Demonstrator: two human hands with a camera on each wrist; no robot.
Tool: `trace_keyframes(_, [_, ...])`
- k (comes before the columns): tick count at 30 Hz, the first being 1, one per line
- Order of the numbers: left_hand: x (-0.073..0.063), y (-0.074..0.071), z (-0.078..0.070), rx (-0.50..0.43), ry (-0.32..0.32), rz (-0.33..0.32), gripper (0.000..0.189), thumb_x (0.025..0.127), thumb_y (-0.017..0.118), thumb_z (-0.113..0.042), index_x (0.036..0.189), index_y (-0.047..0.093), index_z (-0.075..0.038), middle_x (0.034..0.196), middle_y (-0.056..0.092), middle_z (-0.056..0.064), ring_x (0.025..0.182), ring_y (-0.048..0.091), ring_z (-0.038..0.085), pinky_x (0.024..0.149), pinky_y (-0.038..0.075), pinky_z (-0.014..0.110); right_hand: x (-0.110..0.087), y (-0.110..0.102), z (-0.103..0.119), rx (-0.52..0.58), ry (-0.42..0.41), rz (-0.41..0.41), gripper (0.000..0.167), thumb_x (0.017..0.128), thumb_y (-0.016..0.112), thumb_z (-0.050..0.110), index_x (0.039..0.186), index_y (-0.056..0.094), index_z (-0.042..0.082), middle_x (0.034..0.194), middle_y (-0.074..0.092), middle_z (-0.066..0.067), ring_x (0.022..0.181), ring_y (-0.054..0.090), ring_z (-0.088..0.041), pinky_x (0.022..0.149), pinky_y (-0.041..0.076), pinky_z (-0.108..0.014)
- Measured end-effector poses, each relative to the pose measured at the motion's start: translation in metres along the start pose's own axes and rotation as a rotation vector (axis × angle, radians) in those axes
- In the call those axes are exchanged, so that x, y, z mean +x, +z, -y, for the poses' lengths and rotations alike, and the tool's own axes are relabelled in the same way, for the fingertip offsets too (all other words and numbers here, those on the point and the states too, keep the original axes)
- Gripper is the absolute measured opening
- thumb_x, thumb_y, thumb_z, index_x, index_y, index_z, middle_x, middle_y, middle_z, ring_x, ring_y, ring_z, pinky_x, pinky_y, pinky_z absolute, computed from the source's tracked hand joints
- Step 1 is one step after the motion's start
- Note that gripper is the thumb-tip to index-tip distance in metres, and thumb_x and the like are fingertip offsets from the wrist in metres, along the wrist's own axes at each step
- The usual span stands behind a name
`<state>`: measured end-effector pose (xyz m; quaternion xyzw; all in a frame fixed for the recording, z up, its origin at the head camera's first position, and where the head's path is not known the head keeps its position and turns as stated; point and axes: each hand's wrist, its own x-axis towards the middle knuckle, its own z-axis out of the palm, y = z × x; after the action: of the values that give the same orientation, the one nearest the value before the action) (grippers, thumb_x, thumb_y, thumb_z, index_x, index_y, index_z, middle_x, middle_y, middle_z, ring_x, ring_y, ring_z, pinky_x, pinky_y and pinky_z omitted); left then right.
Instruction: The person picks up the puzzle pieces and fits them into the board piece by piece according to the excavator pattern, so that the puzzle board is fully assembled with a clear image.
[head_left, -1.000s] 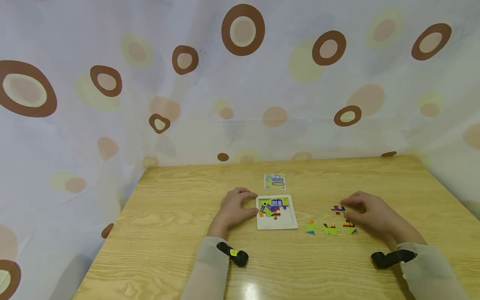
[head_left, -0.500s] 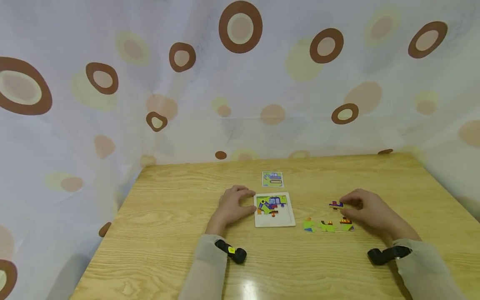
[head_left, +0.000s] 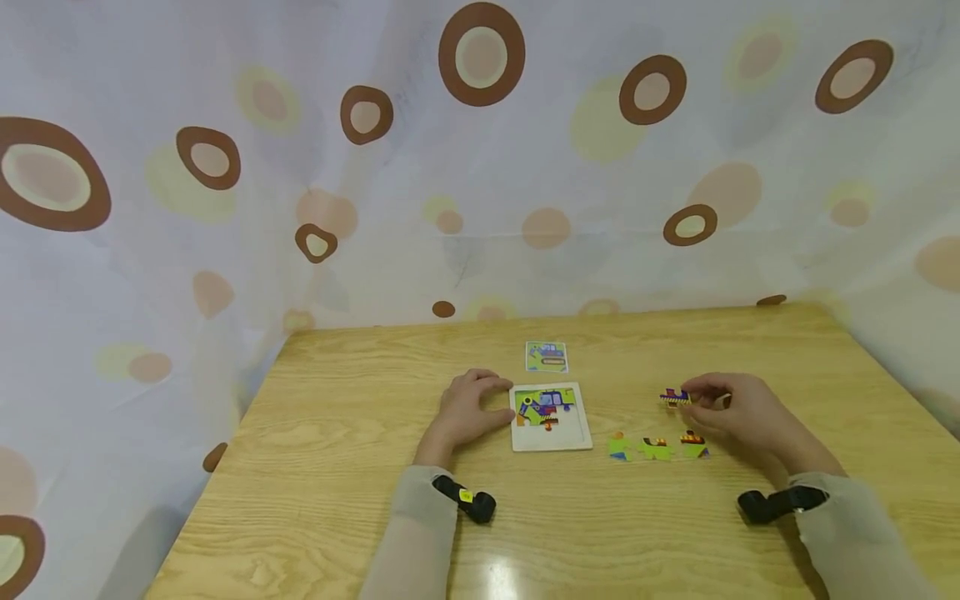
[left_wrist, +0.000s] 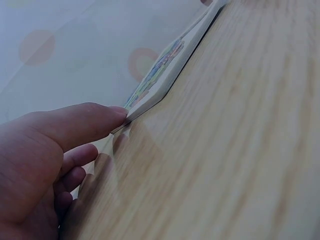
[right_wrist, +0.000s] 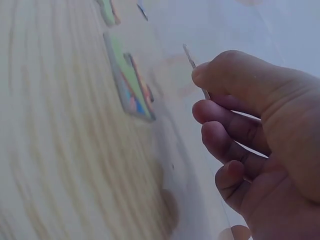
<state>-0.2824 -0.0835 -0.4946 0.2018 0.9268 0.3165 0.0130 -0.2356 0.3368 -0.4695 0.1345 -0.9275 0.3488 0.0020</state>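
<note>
A purple and red puzzle piece with a striped edge (head_left: 674, 398) is pinched between the thumb and fingers of my right hand (head_left: 738, 412), held above the table. In the right wrist view that piece (right_wrist: 189, 56) shows edge-on, as a thin strip. My left hand (head_left: 468, 412) rests beside a white puzzle tray (head_left: 551, 444), its thumb and index finger spread apart and touching the left edge. Part of a digger picture (head_left: 543, 408) fills the tray's upper area. Up close, the left thumb (left_wrist: 107, 120) presses the tray's rim.
Three loose green puzzle pieces lie in a row right of the tray: one with blue (head_left: 618, 447), a middle one (head_left: 657, 451), and one with a red and yellow top (head_left: 693, 446). Behind the tray lies a small picture card (head_left: 546, 357). A patterned curtain (head_left: 480, 183) surrounds the wooden table (head_left: 600, 533).
My right hand has raised the pinched puzzle piece slightly, away from the row of loose pieces. The left hand stays at the tray's edge. The head view has shifted a little.
</note>
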Motion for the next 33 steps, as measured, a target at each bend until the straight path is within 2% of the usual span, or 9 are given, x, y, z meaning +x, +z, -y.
trace_keyframes(6, [0.001, -0.001, 0.002, 0.007, -0.005, 0.004, 0.046, 0.087, 0.075, -0.039, 0.129, 0.066, -0.024, 0.139, 0.05, 0.003, 0.128, 0.042, 0.029, 0.107, 0.029, 0.051, 0.005, 0.002, 0.01, -0.01, -0.032, -0.018, 0.032, 0.089, 0.075, 0.021, 0.115, 0.069, 0.003, 0.092, 0.065, -0.002, 0.08, 0.058, -0.013, 0.067, 0.05, -0.025])
trace_keyframes(17, [0.0, -0.002, -0.001, -0.003, 0.017, -0.016, 0.045, 0.086, 0.076, -0.037, 0.128, 0.067, -0.022, 0.137, 0.051, 0.005, 0.126, 0.043, 0.031, 0.105, 0.031, 0.052, 0.018, 0.013, 0.046, -0.016, -0.125, -0.015, 0.026, 0.09, 0.075, 0.024, 0.111, 0.072, 0.009, 0.091, 0.065, 0.003, 0.08, 0.056, -0.012, 0.067, 0.048, -0.025])
trace_keyframes(26, [0.001, -0.004, -0.004, -0.007, 0.001, 0.005, 0.045, 0.086, 0.076, -0.037, 0.128, 0.067, -0.022, 0.138, 0.051, 0.004, 0.127, 0.042, 0.031, 0.106, 0.029, 0.05, 0.034, 0.03, 0.069, 0.035, -0.154, 0.027, 0.025, 0.087, 0.077, 0.017, 0.11, 0.072, 0.01, 0.095, 0.066, 0.003, 0.082, 0.055, -0.015, 0.068, 0.048, -0.027])
trace_keyframes(33, [-0.001, -0.002, -0.003, -0.015, -0.004, 0.004, 0.045, 0.086, 0.076, -0.036, 0.128, 0.067, -0.023, 0.138, 0.05, 0.004, 0.127, 0.042, 0.031, 0.107, 0.028, 0.05, 0.044, 0.045, 0.084, 0.047, -0.183, 0.101, 0.024, 0.086, 0.077, 0.018, 0.109, 0.072, 0.011, 0.094, 0.065, 0.004, 0.083, 0.055, -0.016, 0.068, 0.048, -0.03])
